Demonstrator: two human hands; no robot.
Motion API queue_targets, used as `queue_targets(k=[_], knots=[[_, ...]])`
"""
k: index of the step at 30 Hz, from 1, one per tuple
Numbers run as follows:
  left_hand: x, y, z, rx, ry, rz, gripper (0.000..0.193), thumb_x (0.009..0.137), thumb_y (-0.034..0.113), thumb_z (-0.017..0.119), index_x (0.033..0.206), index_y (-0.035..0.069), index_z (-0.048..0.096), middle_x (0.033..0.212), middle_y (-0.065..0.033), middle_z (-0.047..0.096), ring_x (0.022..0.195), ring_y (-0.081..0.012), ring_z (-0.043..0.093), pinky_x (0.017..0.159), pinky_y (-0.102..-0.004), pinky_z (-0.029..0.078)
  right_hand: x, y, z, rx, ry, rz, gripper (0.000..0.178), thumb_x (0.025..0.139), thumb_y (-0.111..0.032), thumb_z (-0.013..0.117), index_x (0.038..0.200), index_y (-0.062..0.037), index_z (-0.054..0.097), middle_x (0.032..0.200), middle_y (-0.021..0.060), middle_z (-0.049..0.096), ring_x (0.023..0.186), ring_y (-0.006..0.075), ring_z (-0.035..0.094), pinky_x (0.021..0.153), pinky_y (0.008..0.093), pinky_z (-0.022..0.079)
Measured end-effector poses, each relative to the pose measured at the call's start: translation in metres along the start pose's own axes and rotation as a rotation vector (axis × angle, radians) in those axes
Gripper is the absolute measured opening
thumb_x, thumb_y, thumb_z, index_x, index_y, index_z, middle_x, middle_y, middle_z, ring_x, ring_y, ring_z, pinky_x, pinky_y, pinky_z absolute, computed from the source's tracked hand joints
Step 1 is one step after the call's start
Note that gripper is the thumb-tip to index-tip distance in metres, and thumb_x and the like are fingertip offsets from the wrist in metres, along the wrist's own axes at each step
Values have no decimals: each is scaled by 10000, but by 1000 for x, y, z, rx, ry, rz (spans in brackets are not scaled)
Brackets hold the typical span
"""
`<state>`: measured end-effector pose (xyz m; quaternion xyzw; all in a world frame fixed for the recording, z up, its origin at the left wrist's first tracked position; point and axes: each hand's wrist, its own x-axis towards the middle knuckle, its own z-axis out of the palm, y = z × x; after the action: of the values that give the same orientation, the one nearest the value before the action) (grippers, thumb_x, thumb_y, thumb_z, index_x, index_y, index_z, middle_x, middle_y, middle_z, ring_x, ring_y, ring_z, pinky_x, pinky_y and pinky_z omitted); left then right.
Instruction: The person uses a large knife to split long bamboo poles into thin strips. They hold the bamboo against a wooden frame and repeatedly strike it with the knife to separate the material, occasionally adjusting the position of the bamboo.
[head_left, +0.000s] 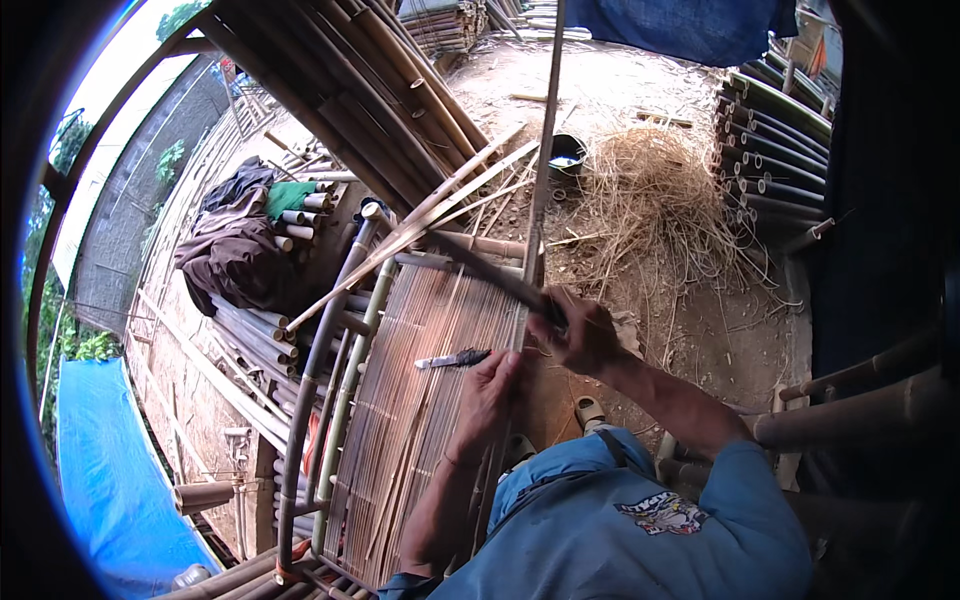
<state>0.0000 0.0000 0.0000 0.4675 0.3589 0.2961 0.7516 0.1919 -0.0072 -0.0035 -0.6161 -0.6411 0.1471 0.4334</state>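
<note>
My right hand (580,333) is closed round the handle of a large dark-bladed knife (490,275). Its blade, slightly blurred, points up and left over the far end of a bamboo bench (400,400) topped with thin slats. Lower and to the left, my left hand (485,390) is closed in a pinch at the bench's right side; what lies in its fingers is hidden. A long narrow bamboo strip (546,150) runs from the top edge down toward my hands, passing by the blade. Beside my left fingers, a small knife (450,359) with a black-wrapped handle lies on the slats.
Pale split bamboo strips (440,218) lean across the bench's far end. Beyond are a dark bucket (566,155) and a heap of shavings (660,190). Bamboo poles are stacked at right (770,150) and top left (350,90). Dark cloth (240,240) covers poles at left.
</note>
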Motion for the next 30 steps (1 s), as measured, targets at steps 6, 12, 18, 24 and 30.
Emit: queue_targets(k=[6, 12, 18, 24, 30], knots=[[-46, 12, -7, 196, 118, -119, 351, 983, 359, 529, 976, 26, 640, 608, 57, 457, 491, -22, 385, 435, -195, 274, 31, 53, -4, -364, 83, -187, 365, 944, -439, 535, 935, -77, 577, 573, 67, 556, 488, 238, 583, 455, 383, 473], [-62, -6, 0, 99, 96, -141, 352, 980, 355, 536, 957, 19, 641, 611, 55, 475, 513, -26, 412, 455, -194, 290, 15, 42, -23, -381, 91, -441, 525, 931, -581, 460, 800, -84, 569, 576, 104, 597, 517, 257, 638, 470, 403, 502], [-66, -14, 0, 165, 112, -146, 362, 980, 364, 532, 924, 24, 644, 604, 49, 477, 508, -36, 407, 455, -206, 300, 14, 47, -25, -234, 19, -122, 557, 947, -601, 395, 827, -85, 568, 542, 83, 580, 452, 223, 603, 401, 400, 481], [-108, -11, 3, 236, 24, -245, 317, 986, 315, 531, 889, 27, 621, 615, 44, 457, 519, -43, 387, 463, -211, 289, 62, 124, -89, -371, 124, 374, 695, 918, -711, 236, 891, -118, 598, 480, -22, 432, 380, 109, 463, 307, 301, 361], [-185, -47, -47, 43, 0, -331, 339, 973, 324, 545, 899, 3, 625, 618, 30, 486, 535, -59, 435, 483, -224, 344, 84, 150, -164, -583, 185, 220, 705, 913, -722, 246, 832, -111, 587, 534, 27, 541, 479, 193, 570, 456, 376, 459]])
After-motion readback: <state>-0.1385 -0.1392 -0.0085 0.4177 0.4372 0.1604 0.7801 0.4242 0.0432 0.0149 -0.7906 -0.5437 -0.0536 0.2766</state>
